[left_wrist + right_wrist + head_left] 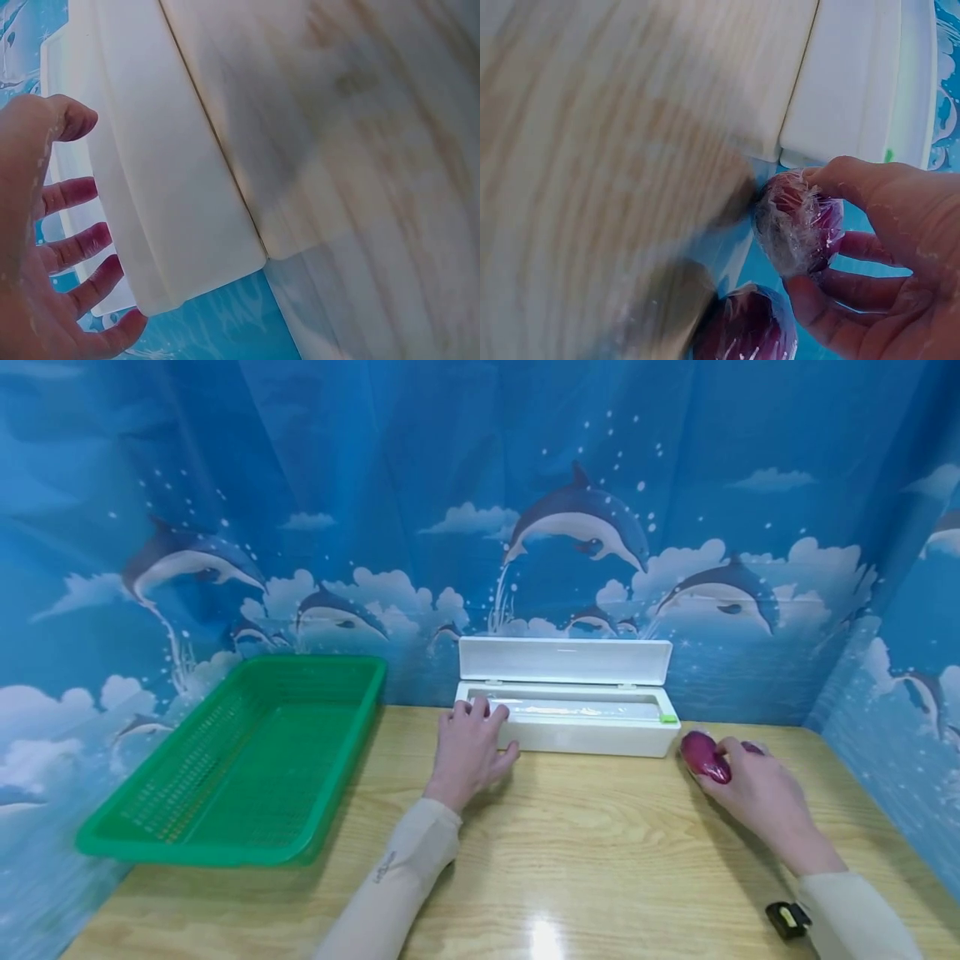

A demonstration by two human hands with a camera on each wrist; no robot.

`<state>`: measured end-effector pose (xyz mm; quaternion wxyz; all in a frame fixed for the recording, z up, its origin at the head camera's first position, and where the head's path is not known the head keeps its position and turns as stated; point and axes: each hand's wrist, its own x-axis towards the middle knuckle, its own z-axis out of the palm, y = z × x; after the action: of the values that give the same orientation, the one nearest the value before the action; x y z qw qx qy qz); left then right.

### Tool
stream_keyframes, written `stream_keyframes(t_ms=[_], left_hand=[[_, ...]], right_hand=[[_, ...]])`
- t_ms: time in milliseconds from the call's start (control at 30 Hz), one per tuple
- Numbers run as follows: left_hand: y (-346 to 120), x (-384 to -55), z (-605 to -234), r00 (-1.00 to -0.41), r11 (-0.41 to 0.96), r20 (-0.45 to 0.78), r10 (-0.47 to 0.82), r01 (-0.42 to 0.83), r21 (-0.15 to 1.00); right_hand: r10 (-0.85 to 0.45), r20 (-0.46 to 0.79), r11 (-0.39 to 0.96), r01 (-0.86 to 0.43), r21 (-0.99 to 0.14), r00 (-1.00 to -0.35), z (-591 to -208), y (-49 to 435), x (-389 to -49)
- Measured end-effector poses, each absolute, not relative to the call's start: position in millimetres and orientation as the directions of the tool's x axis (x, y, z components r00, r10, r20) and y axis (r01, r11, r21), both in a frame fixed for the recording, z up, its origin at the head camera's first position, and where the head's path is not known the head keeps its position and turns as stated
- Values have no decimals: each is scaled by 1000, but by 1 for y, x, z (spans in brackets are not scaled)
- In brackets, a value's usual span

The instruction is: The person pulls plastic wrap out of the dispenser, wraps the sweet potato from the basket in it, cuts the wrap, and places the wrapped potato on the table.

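My right hand (757, 785) grips a red onion (703, 756) wrapped in clear plastic film, just right of a white cling film box (585, 737). In the right wrist view the fingers and thumb curve round the wrapped onion (795, 225). A second film-wrapped red onion (748, 326) lies beside it, mostly hidden by the hand in the head view. The box has its lid (566, 660) raised and a roll of clear film (577, 708) inside. My left hand (472, 752) is at the box's left end, its fingers (79, 246) spread and loosely bent over the front rim.
A green plastic basket (262, 852) stands at the left of the wooden table (570, 843). A bright green piece (667, 718) sits at the box's right end. Near my right sleeve is a small black object (787, 920). A blue dolphin-print curtain (420, 460) hangs behind.
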<state>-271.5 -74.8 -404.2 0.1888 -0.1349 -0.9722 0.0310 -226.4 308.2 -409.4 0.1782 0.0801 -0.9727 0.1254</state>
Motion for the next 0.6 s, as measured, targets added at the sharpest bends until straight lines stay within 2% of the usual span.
stream_keyframes(t_ms=[233,433,600], left_hand=[[-74,-272,-403,-896,963,354,268,251,-95],[-74,-273,-402,-897,963,353,268,253,-88],[-74,-272,-402,-903,965,341,263,250,-82]], right_hand=[[-96,356,967,-172,-188,-930,-413,307,-229],[-63,253,971,-117,-206,-965,-413,305,-228],[-52,234,968,-107,-226,-971,-414,304,-228]])
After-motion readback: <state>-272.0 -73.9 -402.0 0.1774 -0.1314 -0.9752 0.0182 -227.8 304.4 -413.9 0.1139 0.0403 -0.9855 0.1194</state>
